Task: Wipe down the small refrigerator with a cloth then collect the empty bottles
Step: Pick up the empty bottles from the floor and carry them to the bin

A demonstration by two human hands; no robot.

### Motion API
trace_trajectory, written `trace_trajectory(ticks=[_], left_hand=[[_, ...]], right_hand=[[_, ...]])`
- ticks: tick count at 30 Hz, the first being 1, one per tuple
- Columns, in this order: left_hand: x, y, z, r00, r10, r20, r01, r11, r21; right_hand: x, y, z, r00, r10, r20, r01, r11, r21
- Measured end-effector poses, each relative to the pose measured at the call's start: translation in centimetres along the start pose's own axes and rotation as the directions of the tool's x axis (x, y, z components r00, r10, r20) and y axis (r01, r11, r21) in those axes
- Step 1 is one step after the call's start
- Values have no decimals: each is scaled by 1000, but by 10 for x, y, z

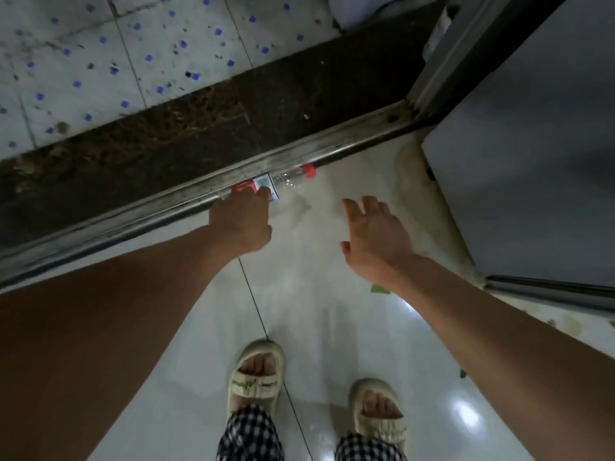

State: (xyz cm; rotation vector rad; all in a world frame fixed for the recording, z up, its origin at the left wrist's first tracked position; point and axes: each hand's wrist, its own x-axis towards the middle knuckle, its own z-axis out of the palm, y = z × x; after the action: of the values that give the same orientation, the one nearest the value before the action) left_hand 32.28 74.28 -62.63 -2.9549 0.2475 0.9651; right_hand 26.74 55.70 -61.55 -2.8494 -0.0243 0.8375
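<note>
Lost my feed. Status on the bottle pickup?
Left hand on bottle lying against door track. Right hand open, empty. Nothing in the way.

A glossy white tiled floor point(326, 327) carries a clear plastic bottle point(283, 183) with a red cap, lying on its side against the metal door track point(166, 207) at the floor's far edge. Small green scraps point(379, 289) lie near the right edge.
</note>
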Motion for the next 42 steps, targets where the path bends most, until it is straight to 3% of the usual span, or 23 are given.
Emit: trace_trajectory(ticks=[11, 19, 23, 31, 37, 42], left_hand=[[119, -36, 95, 990, 25, -141, -8, 993, 121], [146, -37, 124, 972, 75, -221, -44, 989, 141], [141, -27, 129, 981, 50, -187, -37, 997, 73], [73, 5, 85, 993, 83, -87, -76, 994, 75], [-5, 39, 19, 982, 180, -63, -167, 971, 172], [-69, 71, -27, 972, 232, 26, -233, 957, 169]], right_hand=[[82, -3, 114, 996, 36, -81, -32, 998, 52], [92, 9, 141, 995, 53, -88, -48, 997, 61], [84, 14, 144, 996, 57, -62, -54, 997, 47], [19, 10, 101, 994, 112, 18, -113, 991, 69], [-55, -3, 37, 988, 155, 18, -156, 981, 113], [-127, -6, -8, 965, 258, 45, -262, 948, 182]])
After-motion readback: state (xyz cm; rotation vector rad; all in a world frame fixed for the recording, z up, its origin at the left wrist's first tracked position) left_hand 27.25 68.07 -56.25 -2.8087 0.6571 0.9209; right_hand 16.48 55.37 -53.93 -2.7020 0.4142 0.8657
